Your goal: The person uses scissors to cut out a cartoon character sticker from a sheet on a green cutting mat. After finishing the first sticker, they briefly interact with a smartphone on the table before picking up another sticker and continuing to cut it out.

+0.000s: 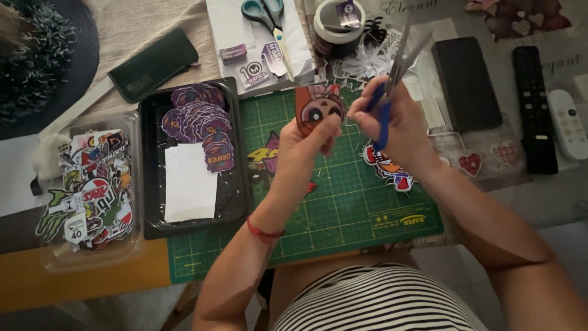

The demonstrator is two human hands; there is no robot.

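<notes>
My left hand [304, 142] holds up a cartoon-face sticker [320, 106] with orange hair above the green cutting mat [343, 202]. My right hand [394, 118] grips blue-handled scissors [397, 64], blades pointing up and away, right beside the sticker's edge. Under my right hand another colourful sticker [392, 173] lies on the mat. A yellow and purple sticker [264, 156] shows left of my left wrist.
A black tray [233, 202] with purple stickers and white paper sits left of the mat. A clear tray [92, 190] of mixed stickers is further left. Teal scissors [264, 13], a tape roll [339, 24], a phone [467, 83], and two remotes [534, 107] lie behind and to the right.
</notes>
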